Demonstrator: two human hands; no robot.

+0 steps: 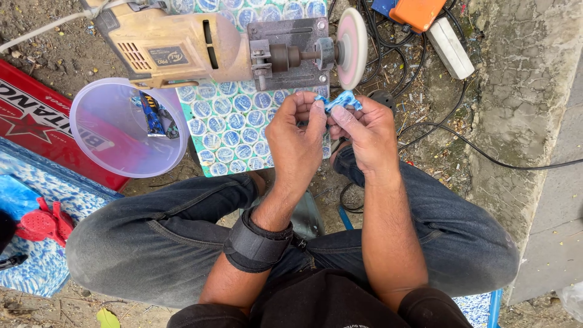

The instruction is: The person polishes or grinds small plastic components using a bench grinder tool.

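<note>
One small pale-blue irregular piece (pixel 340 101) sits pinched between your two hands: left hand (pixel 297 143) and right hand (pixel 364 136) each close fingertips on it, just below the single pinkish grinding wheel (pixel 352 47) of the tan electric grinder (pixel 182 45). One clear plastic tub (pixel 100 130) lies well left, leaving room between.

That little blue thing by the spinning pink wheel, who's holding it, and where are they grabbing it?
Both hands hold the small blue piece: the left hand pinches its left end, the right hand its right end, just below the pink wheel.
</note>
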